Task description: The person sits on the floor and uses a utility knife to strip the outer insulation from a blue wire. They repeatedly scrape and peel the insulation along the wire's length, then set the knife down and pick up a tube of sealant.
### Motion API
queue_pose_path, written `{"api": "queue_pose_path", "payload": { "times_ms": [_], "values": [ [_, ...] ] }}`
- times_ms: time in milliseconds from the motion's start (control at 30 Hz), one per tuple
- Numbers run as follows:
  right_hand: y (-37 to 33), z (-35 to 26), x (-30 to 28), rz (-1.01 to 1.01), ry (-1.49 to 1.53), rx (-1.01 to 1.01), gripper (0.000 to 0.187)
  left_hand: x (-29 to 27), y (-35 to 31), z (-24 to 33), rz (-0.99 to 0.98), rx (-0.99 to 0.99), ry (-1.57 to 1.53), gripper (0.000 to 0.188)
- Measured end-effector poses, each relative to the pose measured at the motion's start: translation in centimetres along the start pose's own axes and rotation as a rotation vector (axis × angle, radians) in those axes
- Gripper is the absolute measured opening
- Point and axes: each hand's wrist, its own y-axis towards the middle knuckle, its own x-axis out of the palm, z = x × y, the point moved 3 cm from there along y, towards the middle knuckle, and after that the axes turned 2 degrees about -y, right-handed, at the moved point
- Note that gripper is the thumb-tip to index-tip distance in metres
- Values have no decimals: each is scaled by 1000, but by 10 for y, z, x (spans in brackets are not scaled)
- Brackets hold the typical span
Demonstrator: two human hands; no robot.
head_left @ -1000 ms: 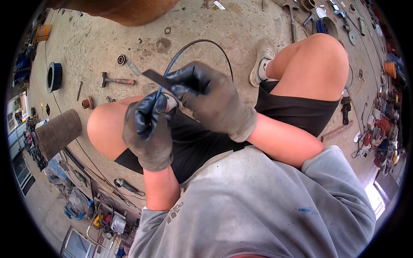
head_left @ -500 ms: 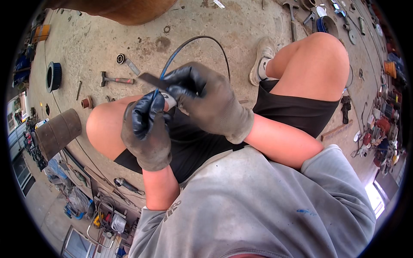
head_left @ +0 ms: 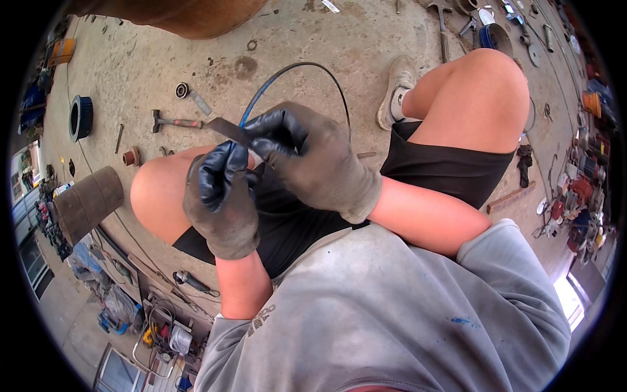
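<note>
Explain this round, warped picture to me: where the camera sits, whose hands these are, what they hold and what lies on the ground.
The camera is worn on a person's head and looks down, so you see their own lap; its fisheye lens bends the edges. The person sits with bare knees, in black shorts and a grey sweatshirt. Both hands wear dark work gloves. The left hand and the right hand meet over the lap, gripping a flat dark metal strip and a thin cable that loops up and back. On the concrete floor lie a hammer, a small bearing ring, a blue round part and a rusty cylinder. More tools lie scattered at the top right.
</note>
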Motion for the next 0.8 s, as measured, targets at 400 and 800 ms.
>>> {"api": "queue_pose_path", "payload": {
  "times_ms": [400, 800],
  "values": [
    [6, 0, -4, 24, 80, 115, 17, -3, 0, -4, -9, 18, 13, 13],
    [-1, -2, -1, 105, -147, -185, 19, -1, 0, 1, -14, -108, -59, 19]
  ]
}}
